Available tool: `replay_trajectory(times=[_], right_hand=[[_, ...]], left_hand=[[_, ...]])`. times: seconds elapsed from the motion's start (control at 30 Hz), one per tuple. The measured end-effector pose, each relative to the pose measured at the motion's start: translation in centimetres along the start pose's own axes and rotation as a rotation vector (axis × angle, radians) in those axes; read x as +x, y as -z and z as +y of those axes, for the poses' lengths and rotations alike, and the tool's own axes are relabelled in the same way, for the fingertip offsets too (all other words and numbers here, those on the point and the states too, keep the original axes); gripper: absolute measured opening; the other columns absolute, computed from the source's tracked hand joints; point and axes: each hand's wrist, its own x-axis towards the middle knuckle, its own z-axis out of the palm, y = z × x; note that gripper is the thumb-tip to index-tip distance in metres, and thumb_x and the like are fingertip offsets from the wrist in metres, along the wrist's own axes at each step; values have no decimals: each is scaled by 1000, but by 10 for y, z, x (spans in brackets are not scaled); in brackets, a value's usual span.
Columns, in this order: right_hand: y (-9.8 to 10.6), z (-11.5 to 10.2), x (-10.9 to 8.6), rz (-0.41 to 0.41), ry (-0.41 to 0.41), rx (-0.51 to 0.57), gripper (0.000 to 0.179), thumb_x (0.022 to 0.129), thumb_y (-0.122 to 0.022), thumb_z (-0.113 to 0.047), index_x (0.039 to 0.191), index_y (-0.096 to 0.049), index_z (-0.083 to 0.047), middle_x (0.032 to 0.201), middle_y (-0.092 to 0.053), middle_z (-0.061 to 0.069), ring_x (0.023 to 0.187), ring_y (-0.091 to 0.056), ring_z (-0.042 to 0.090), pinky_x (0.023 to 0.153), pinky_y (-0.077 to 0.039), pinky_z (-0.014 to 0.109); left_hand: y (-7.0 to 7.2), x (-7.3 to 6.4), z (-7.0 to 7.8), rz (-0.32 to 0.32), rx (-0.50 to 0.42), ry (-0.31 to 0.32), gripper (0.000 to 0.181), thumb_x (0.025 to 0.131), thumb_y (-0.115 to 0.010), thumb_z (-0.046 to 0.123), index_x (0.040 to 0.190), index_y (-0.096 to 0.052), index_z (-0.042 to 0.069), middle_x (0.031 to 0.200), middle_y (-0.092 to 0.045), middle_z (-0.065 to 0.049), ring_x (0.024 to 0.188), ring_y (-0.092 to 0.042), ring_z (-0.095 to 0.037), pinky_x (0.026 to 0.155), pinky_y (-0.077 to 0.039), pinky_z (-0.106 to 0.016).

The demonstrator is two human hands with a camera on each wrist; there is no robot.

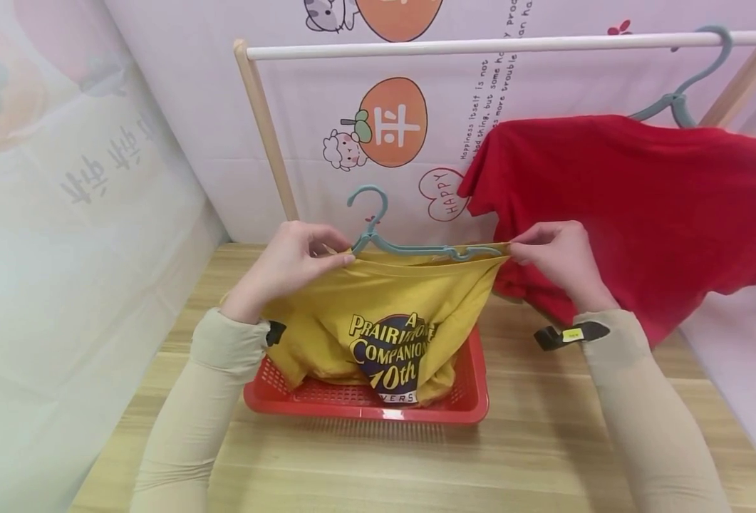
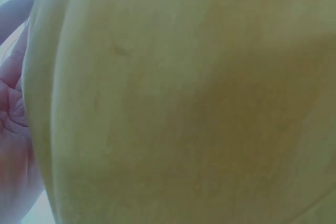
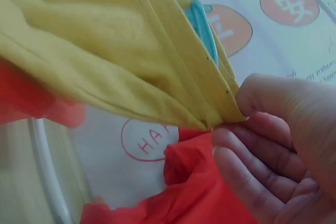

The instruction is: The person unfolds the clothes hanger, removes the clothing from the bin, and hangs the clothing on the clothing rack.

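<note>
A yellow T-shirt (image 1: pixel 326 306) with a dark printed front is stretched upright between both hands, its lower part in a red basket (image 1: pixel 365 412). Inside its open top edge sits a light-blue hanger (image 1: pixel 410 249), hook upward. My left hand (image 1: pixel 294 260) pinches the shirt's top edge beside the hanger's left arm; in the left wrist view the fabric hides most of that hand (image 2: pixel 16 114). At the other end of the edge, just past the hanger's right tip, my right hand (image 1: pixel 553 256) pinches the cloth between thumb and fingers, as the right wrist view also shows.
A white rail (image 1: pixel 454 47) on wooden posts spans the back. From its right end a red T-shirt (image 1: pixel 621 206) hangs on another blue hanger (image 1: pixel 679 100), behind my right arm. The basket stands on a wooden tabletop (image 1: pixel 326 470), with printed cloth walls around.
</note>
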Motion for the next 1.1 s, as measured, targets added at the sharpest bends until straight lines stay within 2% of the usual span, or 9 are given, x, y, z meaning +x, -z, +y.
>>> replay_trajectory(times=[0.27, 0.47, 0.77, 0.97, 1.1], right_hand=[[-2, -15, -2, 17, 23, -43, 26, 91, -77, -29, 100, -78, -5, 83, -74, 9, 71, -67, 25, 64, -57, 24], [-6, -26, -4, 34, 42, -30, 24, 89, -78, -26, 97, -79, -4, 79, -73, 9, 71, -67, 29, 61, -56, 22], [-12, -52, -9, 50, 86, 19, 20, 85, -81, -24, 90, -81, -5, 71, -72, 4, 63, -66, 19, 57, -54, 23], [-18, -67, -12, 4, 107, 67, 20, 84, -83, -26, 87, -80, -6, 74, -73, 4, 68, -67, 21, 60, -56, 24], [-26, -77, -14, -42, 111, 162, 22, 85, -83, -25, 87, -79, -4, 79, -74, 7, 71, -69, 24, 64, -61, 29]], left_hand=[[-2, 3, 5, 44, 10, -19, 15, 92, -79, 22, 103, -79, 12, 90, -75, 5, 73, -71, -9, 69, -58, -33], [-4, 4, 7, 47, 4, -27, 15, 92, -79, 21, 103, -79, 11, 92, -76, 4, 74, -70, -8, 70, -58, -32], [-6, 5, 9, 65, 26, -46, 14, 91, -79, 21, 101, -80, 11, 92, -76, 5, 72, -68, -8, 69, -57, -31], [-7, 6, 10, 60, 15, -50, 14, 91, -80, 19, 101, -80, 10, 92, -76, 4, 75, -70, -11, 70, -57, -32], [-8, 8, 11, 66, 9, -67, 13, 91, -80, 17, 100, -80, 10, 91, -76, 4, 75, -69, -10, 71, -57, -32]])
